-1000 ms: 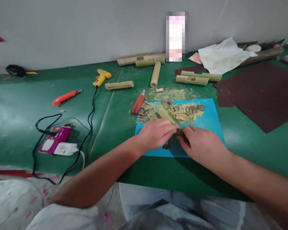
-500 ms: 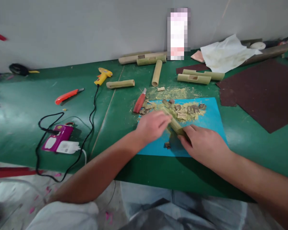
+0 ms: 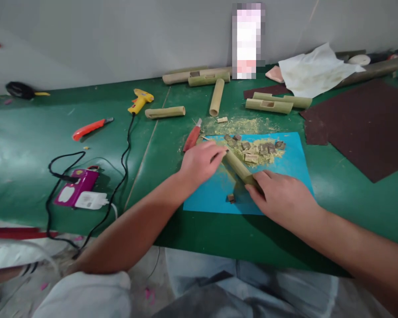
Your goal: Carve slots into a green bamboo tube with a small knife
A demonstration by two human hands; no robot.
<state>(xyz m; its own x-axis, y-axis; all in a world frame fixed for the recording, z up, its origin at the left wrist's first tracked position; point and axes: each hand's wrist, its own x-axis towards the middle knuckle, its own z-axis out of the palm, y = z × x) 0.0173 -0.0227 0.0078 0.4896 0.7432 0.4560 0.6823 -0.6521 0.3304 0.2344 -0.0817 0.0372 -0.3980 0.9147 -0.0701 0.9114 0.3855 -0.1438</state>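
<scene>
Left hand (image 3: 202, 162) curled, right hand (image 3: 283, 192) clasping bamboo tube (image 3: 240, 168), forearms (image 3: 142, 221) angled inward

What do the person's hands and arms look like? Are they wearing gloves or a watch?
No gloves: the left hand and right hand are bare. The left forearm and right forearm are bare too, and I can't see any watch. Whitish-grey cloth shows by the left forearm, maybe a sleeve. No sleeve shows on the right.
</scene>
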